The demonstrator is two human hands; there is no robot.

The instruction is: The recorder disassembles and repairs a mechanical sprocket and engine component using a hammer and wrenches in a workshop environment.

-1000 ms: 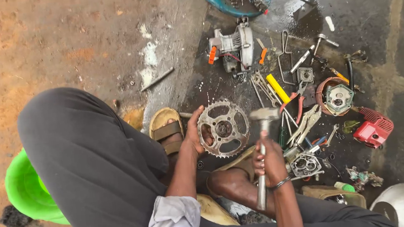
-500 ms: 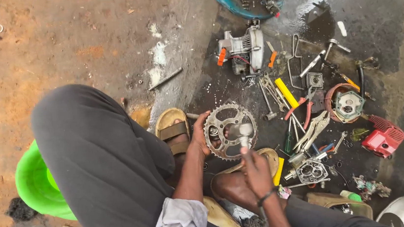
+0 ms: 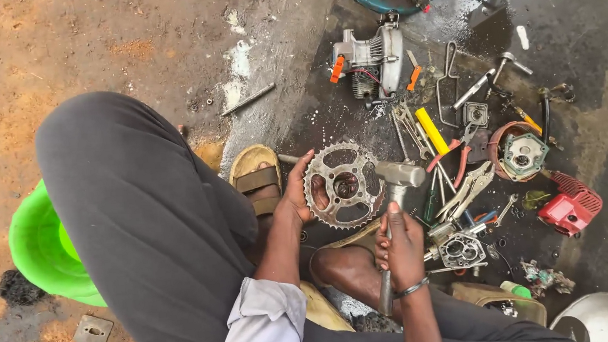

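at centre frame in the head view, a toothed sprocket (image 3: pixel 342 186) is gripped at its left edge by the left hand (image 3: pixel 297 194), fingers curled round the rim. just right of it, a metal hammer (image 3: pixel 395 214) is clenched by the closed right hand (image 3: pixel 400 247), its head touching the sprocket's right edge. a small grey engine (image 3: pixel 371 57) is seen at upper centre, pliers (image 3: pixel 469 188) at centre right, a green tub (image 3: pixel 40 252) at far left.

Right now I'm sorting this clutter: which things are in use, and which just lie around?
In use:
left hand
sprocket
right hand
hammer

Lying about:
small engine
red cover
pliers
yellow-handled tool
green basin
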